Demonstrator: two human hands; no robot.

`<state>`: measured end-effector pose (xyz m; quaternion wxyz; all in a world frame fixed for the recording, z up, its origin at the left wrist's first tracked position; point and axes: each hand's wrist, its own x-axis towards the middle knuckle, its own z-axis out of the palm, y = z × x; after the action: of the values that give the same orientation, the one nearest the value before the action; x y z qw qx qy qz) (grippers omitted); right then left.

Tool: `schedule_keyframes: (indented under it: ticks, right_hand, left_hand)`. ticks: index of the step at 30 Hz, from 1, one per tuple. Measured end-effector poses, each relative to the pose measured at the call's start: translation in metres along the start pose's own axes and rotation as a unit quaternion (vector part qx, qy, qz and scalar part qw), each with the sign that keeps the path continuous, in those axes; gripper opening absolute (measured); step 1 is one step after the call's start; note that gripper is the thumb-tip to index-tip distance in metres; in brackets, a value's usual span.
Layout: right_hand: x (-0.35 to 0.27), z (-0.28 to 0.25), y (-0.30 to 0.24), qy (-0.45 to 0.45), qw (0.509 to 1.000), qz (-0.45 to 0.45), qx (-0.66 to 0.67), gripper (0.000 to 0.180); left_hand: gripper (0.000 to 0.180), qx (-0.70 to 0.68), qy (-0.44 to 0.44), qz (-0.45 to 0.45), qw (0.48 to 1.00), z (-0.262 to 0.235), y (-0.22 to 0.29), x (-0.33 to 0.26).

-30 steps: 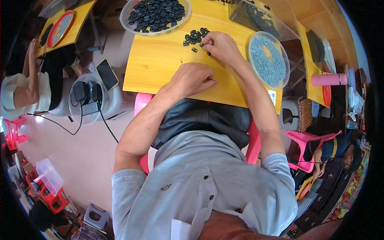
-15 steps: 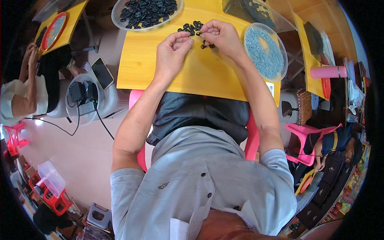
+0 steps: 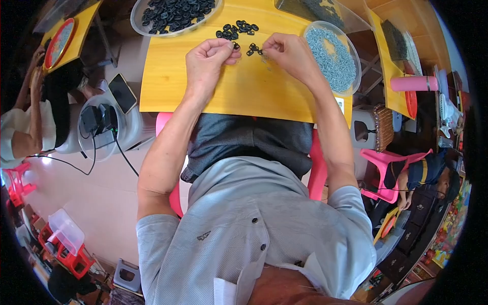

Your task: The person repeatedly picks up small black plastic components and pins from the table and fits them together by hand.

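My left hand (image 3: 207,66) is closed in a pinch on a small black plastic piece (image 3: 236,46), held at its fingertips above the yellow table (image 3: 229,96). To the right, my right hand (image 3: 288,55) has thumb and forefinger pressed together at the table. Whatever is between them is too small to make out. Just left of those fingertips lies a little group of black pieces (image 3: 252,49), with a few tiny silvery bits beside it. Farther back, a loose pile of black oval pieces (image 3: 226,34) lies on the table.
A clear tub (image 3: 152,33) of black pieces stands at the back left. A round clear tray (image 3: 359,76) of small silvery metal parts is by my right forearm. A phone (image 3: 122,93) and black adapters (image 3: 99,119) sit on stools at left. Other people work at both sides.
My hands have drawn apart, the right one moving right and nearer to me. A black piece now shows at my left fingertips; earlier one showed at my right fingertips.
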<state>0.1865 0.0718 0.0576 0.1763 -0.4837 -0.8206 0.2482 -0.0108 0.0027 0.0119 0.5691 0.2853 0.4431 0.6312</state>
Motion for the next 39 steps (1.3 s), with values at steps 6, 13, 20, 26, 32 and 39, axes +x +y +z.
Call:
schedule_keyframes:
  ticks: [6, 13, 20, 26, 32, 39]
  right_hand:
    - [-0.011, 0.013, 0.018, -0.028, 0.998, -0.007, -0.060, 0.015]
    - [-0.013, 0.012, 0.007, 0.009, 0.997, 0.025, -0.067, 0.014]
    - [-0.012, 0.023, 0.004, 0.023, 0.992, -0.013, -0.127, 0.015]
    - [-0.012, 0.027, 0.013, 0.051, 0.991, -0.048, -0.110, 0.014]
    - [-0.014, 0.006, 0.009, 0.070, 0.993, 0.011, -0.090, 0.014]
    - [-0.020, -0.001, 0.010, 0.001, 0.991, 0.014, -0.135, 0.014]
  left_hand:
    - [0.013, 0.014, -0.006, 0.002, 1.000, 0.000, -0.002, 0.002]
    - [0.014, 0.013, 0.000, 0.017, 1.000, -0.001, -0.005, 0.001]
    - [0.017, 0.023, -0.007, 0.016, 1.000, -0.001, -0.009, 0.001]
    - [0.016, 0.026, -0.020, 0.015, 0.999, 0.001, -0.008, 0.000]
    - [0.014, 0.031, -0.019, 0.012, 0.999, 0.001, -0.008, 0.000]
    - [0.014, 0.035, -0.026, 0.010, 0.999, 0.001, -0.009, -0.001]
